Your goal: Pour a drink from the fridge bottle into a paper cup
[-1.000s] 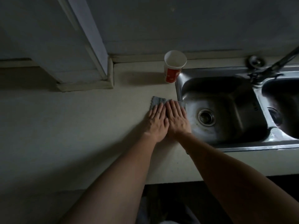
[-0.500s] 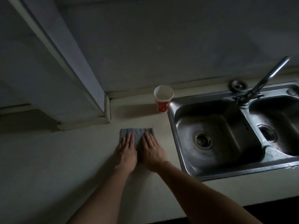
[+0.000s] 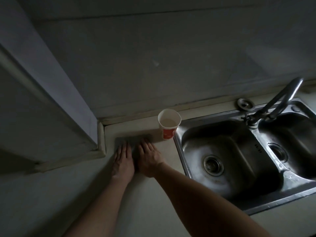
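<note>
The left hand [image 3: 123, 162] and right hand [image 3: 148, 159] lie flat side by side on the counter [image 3: 68, 194], fingers straight, clasping nothing, pressing a grey cloth [image 3: 131, 138] (blurred in dim light). Just beyond the right hand's fingertips stands the paper cup [image 3: 169, 124], upright, holding pale liquid, beside the sink [image 3: 178, 151] rim.

Steel double sink [image 3: 239, 142] fills right of frame, curved faucet [image 3: 280, 98] behind; grey cloth [image 3: 133, 139] flat on pale counter [image 3: 51, 194], centre.
</note>
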The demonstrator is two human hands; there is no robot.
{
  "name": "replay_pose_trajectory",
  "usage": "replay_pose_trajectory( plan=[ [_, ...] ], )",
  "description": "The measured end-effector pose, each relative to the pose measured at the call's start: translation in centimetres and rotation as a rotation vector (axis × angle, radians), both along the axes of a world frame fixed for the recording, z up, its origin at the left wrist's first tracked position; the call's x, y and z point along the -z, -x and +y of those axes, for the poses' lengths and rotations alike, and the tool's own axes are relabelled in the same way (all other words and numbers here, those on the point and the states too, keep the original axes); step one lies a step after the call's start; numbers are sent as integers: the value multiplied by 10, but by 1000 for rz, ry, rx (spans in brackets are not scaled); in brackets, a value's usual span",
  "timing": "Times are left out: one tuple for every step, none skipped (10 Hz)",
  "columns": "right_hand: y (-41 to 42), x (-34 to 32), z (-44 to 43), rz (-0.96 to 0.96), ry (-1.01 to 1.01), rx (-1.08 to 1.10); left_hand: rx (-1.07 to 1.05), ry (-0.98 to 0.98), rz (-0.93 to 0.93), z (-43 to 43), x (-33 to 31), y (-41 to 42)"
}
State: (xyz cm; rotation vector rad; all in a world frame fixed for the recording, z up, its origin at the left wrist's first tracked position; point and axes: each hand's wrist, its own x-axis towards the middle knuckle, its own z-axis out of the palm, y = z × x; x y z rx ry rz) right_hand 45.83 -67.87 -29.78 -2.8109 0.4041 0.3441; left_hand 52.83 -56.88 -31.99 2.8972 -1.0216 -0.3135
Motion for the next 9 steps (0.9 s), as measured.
replay_pose_trajectory(
  plan=[
    [-14,-2,-9,4,-48,29,16,1,-2,-7,9,-17],
    [-22,-6,-13,-33,-108,53,18,-25,23,-12,11,-30],
    [-26,-14,-13,-134,-105,49,12,33,83,-13,2,-36],
    [-31,-15,-12,-127,-17,40,51,1,70,-15,-9,-43],
    [-24,-22,0,-125,0,53,31,-52,87,-7,-35,-33],
    [3,-34,19,-136,3,56,144,-53,84,27,-64,-18],
    [35,-54,26,-80,17,98,152,-57,151,72,-89,-7],
    [67,-94,32,-64,-39,150,71,-100,148,115,-122,7],
    [92,-136,41,-120,-23,84,45,-106,130,141,-158,28]
  ],
)
